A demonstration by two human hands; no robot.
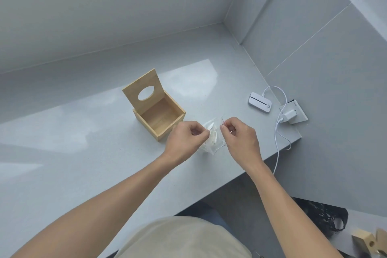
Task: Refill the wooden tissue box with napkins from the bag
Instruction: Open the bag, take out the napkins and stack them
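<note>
My two forearms are bare from wrist to elbow, with no sleeve reaching into view on either one. My left hand (189,134) and my right hand (238,135) carry no glove, ring, watch or band that I can make out. My fingernails are too small in the view to tell anything about them. Low in the view, my pale beige, plain-woven fabric garment (184,239) covers my front; it is smooth, with no print, buttons or seams visible.
</note>
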